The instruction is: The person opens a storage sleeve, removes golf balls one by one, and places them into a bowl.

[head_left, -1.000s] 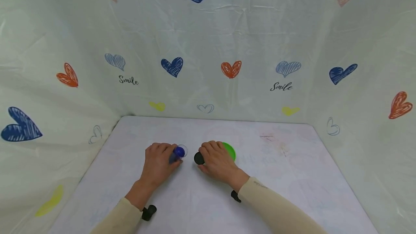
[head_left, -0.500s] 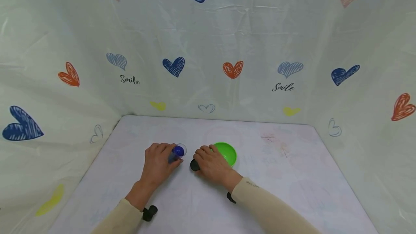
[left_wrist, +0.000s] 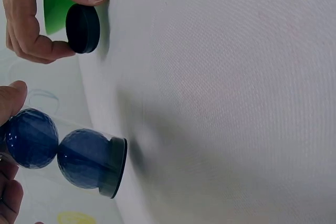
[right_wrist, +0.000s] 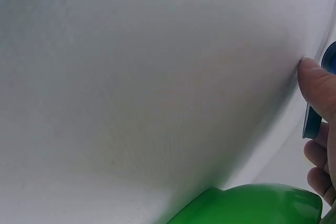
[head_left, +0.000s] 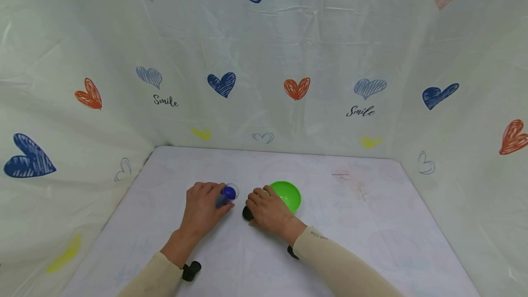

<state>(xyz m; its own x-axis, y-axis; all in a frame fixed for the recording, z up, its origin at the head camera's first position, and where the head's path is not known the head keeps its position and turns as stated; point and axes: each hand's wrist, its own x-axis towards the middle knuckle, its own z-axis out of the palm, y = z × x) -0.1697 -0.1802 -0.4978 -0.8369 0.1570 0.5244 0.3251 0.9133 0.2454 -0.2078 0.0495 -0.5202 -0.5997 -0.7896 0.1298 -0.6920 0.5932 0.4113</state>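
- Curling round the clear tube [head_left: 222, 200] left of the green bowl [head_left: 291, 194], your left fingers [head_left: 212, 189] are holding it.
- Your right fingers [head_left: 257, 194], pinching the black lid [left_wrist: 83, 29], are drawing it nearer you, revealing more bowl, leaving the tube apparently uncapped.

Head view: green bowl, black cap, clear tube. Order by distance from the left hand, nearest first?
From the left hand:
1. Clear tube: in that hand's grip.
2. Black cap: to its right, at the right hand's fingers.
3. Green bowl: farther right, partly behind the right hand.
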